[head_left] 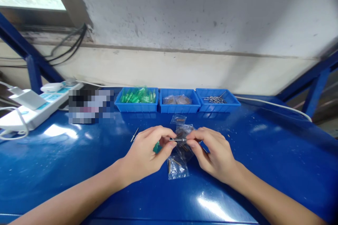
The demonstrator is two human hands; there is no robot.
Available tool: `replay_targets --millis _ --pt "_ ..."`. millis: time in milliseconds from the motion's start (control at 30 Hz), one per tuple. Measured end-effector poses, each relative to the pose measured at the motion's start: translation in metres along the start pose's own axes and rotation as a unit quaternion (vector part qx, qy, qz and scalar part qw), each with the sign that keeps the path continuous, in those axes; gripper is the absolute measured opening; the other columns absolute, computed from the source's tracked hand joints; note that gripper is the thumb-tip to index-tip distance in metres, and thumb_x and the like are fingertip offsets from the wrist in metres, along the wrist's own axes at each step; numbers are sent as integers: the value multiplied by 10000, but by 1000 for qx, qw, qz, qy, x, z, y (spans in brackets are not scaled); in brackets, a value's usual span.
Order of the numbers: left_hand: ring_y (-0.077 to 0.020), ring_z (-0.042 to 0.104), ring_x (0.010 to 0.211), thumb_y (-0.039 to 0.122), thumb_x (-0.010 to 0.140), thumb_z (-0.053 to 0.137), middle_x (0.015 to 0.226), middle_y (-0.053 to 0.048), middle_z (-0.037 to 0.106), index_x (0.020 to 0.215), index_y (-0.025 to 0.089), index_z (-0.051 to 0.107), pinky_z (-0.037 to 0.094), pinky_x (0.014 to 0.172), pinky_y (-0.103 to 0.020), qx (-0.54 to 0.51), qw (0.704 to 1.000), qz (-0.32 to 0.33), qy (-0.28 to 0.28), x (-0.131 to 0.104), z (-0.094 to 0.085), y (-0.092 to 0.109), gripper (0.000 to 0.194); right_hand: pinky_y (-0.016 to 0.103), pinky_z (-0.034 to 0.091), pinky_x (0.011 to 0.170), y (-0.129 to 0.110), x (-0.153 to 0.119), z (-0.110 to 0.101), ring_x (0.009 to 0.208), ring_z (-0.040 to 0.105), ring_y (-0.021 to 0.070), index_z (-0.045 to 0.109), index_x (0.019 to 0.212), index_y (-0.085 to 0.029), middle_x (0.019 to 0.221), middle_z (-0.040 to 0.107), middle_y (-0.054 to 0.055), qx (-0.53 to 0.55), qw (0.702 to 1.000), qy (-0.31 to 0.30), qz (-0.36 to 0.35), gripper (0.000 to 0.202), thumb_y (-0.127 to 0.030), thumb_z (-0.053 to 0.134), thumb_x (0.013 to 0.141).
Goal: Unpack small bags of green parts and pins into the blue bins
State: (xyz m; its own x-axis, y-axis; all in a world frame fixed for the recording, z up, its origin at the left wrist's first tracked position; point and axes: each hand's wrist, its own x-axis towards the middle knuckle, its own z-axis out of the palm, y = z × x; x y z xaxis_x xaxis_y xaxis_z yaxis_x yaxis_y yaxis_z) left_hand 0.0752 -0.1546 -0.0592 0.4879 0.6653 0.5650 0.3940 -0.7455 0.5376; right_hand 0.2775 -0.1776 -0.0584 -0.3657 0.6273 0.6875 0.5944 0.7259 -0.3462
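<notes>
Slim metal pin (179, 140) pinched in both grips, on my side of the middle bin (180, 109).
Risk, I'd judge: so thin a shaft could roll out of a loose pinch and drop among the clear bags (178, 171) lying nearer me than the middle bin. Pin lies crosswise before that bin, one end in my left hand's (146, 150) narrow grip, the other in my right hand's (214, 152), fingertips closed. Something green (157, 147) shows behind the left grip; can't tell if held.
</notes>
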Motion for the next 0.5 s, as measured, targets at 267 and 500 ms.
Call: replay_targets --millis 267,500 --pt "-72 539 597 132 853 527 700 23 580 833 174 541 422 577 -190 -14 1000 -13 12 2 -3 4 48 274 454 607 0 1 -1 582 559 113 531 994 -172 683 621 -6 22 1000 -4 -15 183 -185 596 823" --pt "-109 553 670 204 897 466 752 3 601 886 173 559 422 641 -247 -18 996 -47 -68 3 -6 7 99 258 442 545 -1 2 -8 566 569 118 556 929 -195 705 654 7 -24 999 29 -34 118 -141 568 826"
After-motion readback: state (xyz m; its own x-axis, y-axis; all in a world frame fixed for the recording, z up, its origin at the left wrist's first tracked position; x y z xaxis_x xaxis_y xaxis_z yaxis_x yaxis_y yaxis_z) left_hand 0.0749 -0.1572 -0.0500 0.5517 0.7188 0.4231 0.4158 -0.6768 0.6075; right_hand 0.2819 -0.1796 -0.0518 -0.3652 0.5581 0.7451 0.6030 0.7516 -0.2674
